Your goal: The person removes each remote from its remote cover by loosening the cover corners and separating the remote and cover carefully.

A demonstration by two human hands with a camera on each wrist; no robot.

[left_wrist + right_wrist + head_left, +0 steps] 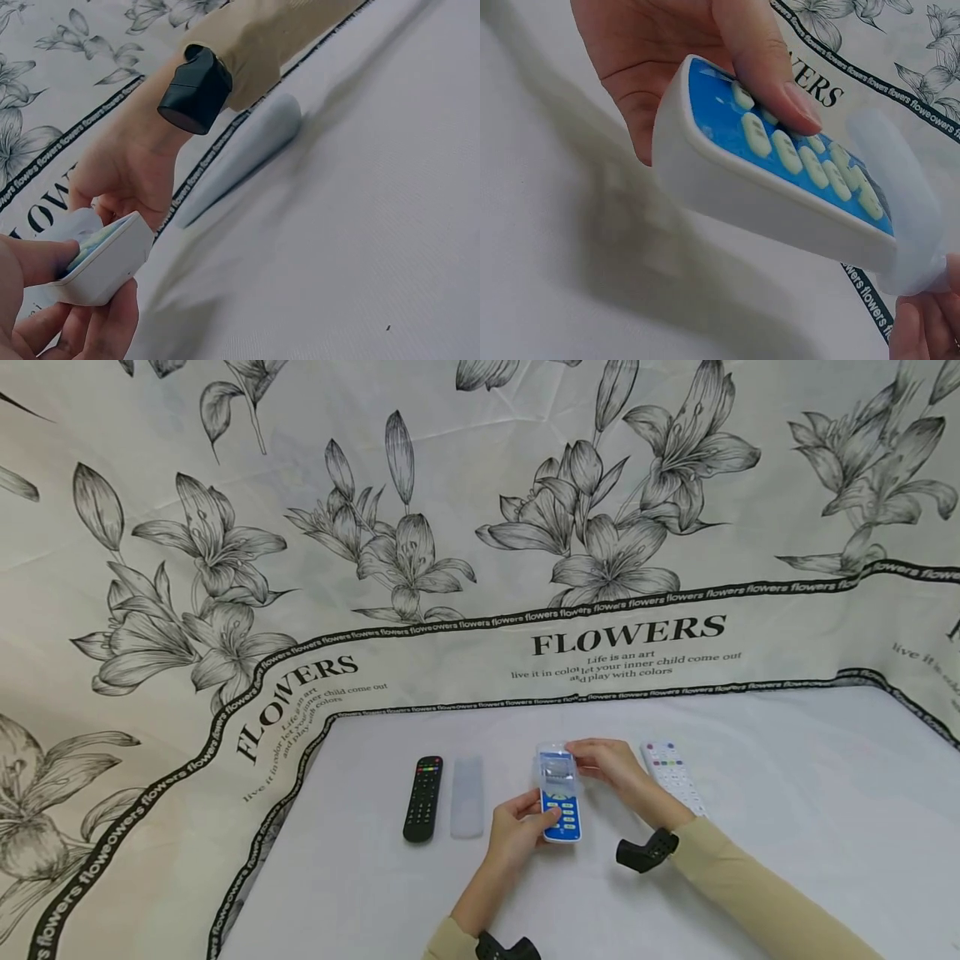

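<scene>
White table (345, 885), blue-and-white remote (568, 820) partway inside a clear cover (557, 770)

Nearest, the left hand (516, 828) grips the remote's lower end just above the table, thumb on the buttons. Farther up, the right hand (611, 764) pinches the cover, which looks about half on: top end wrapped, lower buttons bare. The black remote (423, 799) lies uncovered beside a spare cover (467, 797). Whether the white remote (666, 764) at right wears one is hard to tell. Flowered cloth (450, 485) stands behind.
</scene>
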